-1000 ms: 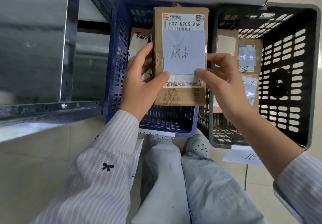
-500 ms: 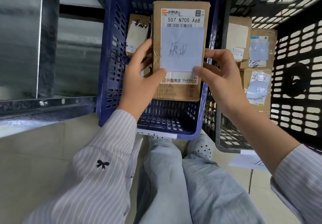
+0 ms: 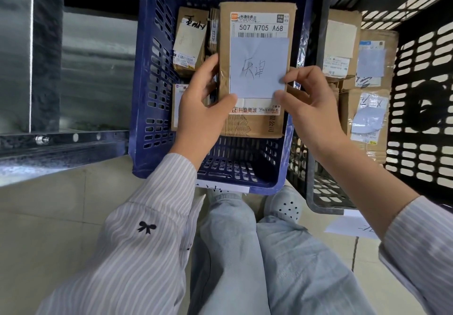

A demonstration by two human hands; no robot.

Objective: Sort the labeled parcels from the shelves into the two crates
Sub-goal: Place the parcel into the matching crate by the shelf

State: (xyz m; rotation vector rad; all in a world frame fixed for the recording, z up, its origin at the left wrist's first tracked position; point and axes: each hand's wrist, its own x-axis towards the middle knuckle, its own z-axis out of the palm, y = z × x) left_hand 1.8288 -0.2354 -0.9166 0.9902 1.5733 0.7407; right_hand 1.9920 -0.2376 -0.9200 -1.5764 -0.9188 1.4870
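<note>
Over the last second the cardboard parcel [image 3: 252,126] has drifted left, from above the divide between the two crates to squarely above the blue crate [image 3: 142,94]. Reads as the sorting choice made: blue, not the black crate [image 3: 421,94]. Grip unchanged. Left hand [image 3: 201,109] clamps the parcel's left edge, thumb across the front at the lower left, fingers wrapped behind. Right hand [image 3: 311,104] pinches the right edge, thumb on the lower right corner of the handwritten blue note [image 3: 258,67], forefinger at its right side. Parcel held face-up between both hands, projecting forward past the fingertips, printed shipping label at the far end. It appears to be above the crate floor, not yet resting. Earlier-sorted parcels [image 3: 188,42] lie just left of it in the blue crate. Likely next: lower and release.
</note>
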